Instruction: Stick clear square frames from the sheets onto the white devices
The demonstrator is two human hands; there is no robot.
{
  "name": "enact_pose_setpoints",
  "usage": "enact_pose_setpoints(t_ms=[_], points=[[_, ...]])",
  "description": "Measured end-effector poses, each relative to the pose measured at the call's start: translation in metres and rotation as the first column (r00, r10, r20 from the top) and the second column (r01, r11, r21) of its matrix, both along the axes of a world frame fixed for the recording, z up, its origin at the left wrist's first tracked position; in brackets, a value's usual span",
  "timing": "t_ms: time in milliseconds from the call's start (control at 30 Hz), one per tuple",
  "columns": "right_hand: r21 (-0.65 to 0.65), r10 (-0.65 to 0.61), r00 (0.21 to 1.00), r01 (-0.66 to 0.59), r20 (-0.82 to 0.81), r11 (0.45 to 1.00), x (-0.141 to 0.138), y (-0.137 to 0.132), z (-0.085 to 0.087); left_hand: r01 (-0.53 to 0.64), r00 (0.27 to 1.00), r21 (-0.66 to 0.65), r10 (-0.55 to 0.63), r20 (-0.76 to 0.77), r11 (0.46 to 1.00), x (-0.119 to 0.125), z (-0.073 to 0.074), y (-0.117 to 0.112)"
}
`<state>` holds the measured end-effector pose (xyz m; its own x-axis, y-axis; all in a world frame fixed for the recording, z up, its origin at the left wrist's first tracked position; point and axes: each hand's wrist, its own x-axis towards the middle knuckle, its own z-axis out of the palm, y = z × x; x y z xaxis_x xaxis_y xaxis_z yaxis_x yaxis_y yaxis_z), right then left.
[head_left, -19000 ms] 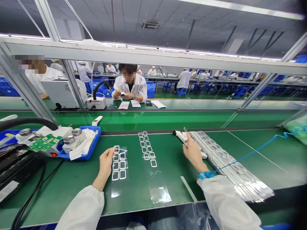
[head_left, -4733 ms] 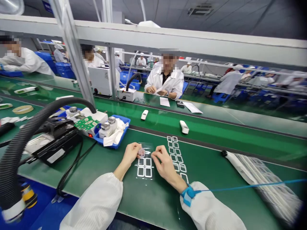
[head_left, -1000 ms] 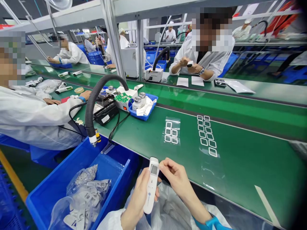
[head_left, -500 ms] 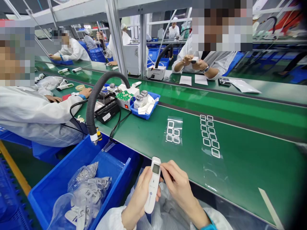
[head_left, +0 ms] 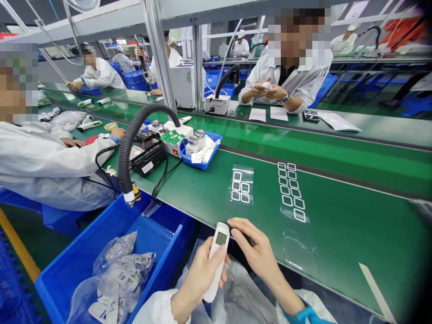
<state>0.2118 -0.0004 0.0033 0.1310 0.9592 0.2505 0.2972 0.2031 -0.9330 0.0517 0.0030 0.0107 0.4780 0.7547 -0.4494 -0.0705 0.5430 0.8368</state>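
My left hand (head_left: 201,273) is wrapped round a white handheld thermometer (head_left: 221,238), its thumb lying across the front below the small grey screen. The thermometer is tilted, screen facing up, just off the bench's front edge. My right hand (head_left: 259,252) is beside its upper end with thumb and fingers apart; I see nothing between them. On the bench lie two clear film sheets bearing white rectangular frames: a smaller sheet (head_left: 241,185) and a longer sheet (head_left: 293,194) to its right.
A blue bin (head_left: 168,229) at the left holds bagged white plastic parts (head_left: 130,274). Over its far edge hangs a black flexible hose (head_left: 125,157). A blue tray (head_left: 205,163) with metal-topped bottles stands on the green bench (head_left: 259,220). Co-workers sit at the left and across the bench.
My left thumb has moved up across the thermometer's front, covering its markings. My right hand's fingers have parted and drawn slightly away from the screen's edge.
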Motion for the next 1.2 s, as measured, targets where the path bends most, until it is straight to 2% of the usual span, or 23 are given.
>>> enact_pose_setpoints(t_ms=[67,133,233,300,433,567,633,700,867,967,1033,1133,1200], points=[[-0.155,0.073,0.994,-0.085,-0.085,0.984,0.005,0.006,0.005,0.07,0.997,0.045,-0.068,-0.028,0.997,0.003,-0.001,0.001],[-0.237,0.125,0.984,-0.152,-0.128,0.959,0.01,0.009,0.008,0.126,0.991,0.077,-0.123,-0.052,0.989,0.006,-0.004,0.003],[-0.241,0.174,0.984,-0.18,-0.047,0.954,0.023,0.008,0.013,0.227,0.972,0.101,-0.22,-0.077,0.969,0.007,-0.006,0.009],[-0.224,0.251,0.967,-0.234,0.048,0.946,0.035,0.004,0.021,0.319,0.946,0.087,-0.311,-0.091,0.944,0.006,-0.004,0.017],[-0.29,0.447,0.861,-0.376,0.24,0.88,0.062,-0.007,0.045,0.562,0.825,0.01,-0.559,-0.081,0.827,0.009,0.007,0.04],[-0.35,0.501,0.78,-0.381,0.376,0.856,0.082,-0.016,0.061,0.68,0.731,-0.021,-0.68,-0.053,0.733,0.024,0.018,0.059],[-0.311,0.468,0.802,-0.368,0.372,0.876,0.09,-0.016,0.061,0.706,0.708,-0.036,-0.705,0.028,0.708,0.034,0.021,0.065],[-0.245,0.408,0.855,-0.341,0.32,0.908,0.097,-0.014,0.057,0.7,0.712,-0.054,-0.69,0.13,0.712,0.044,0.022,0.069],[-0.111,0.291,0.951,-0.279,0.105,0.954,0.108,-0.005,0.046,0.591,0.792,-0.084,-0.557,0.251,0.802,0.063,0.022,0.066],[-0.096,0.254,0.967,-0.253,-0.002,0.963,0.109,0.0,0.043,0.562,0.82,-0.065,-0.545,0.173,0.824,0.068,0.025,0.059],[-0.149,0.242,0.967,-0.252,-0.082,0.956,0.11,0.002,0.041,0.562,0.827,-0.013,-0.561,0.048,0.827,0.069,0.028,0.056],[-0.303,0.247,0.946,-0.303,-0.208,0.903,0.109,0.005,0.04,0.603,0.796,0.106,-0.59,-0.135,0.79,0.067,0.031,0.055],[-0.379,0.274,0.928,-0.356,-0.254,0.854,0.107,0.005,0.041,0.63,0.774,0.14,-0.606,-0.184,0.763,0.064,0.032,0.055]])
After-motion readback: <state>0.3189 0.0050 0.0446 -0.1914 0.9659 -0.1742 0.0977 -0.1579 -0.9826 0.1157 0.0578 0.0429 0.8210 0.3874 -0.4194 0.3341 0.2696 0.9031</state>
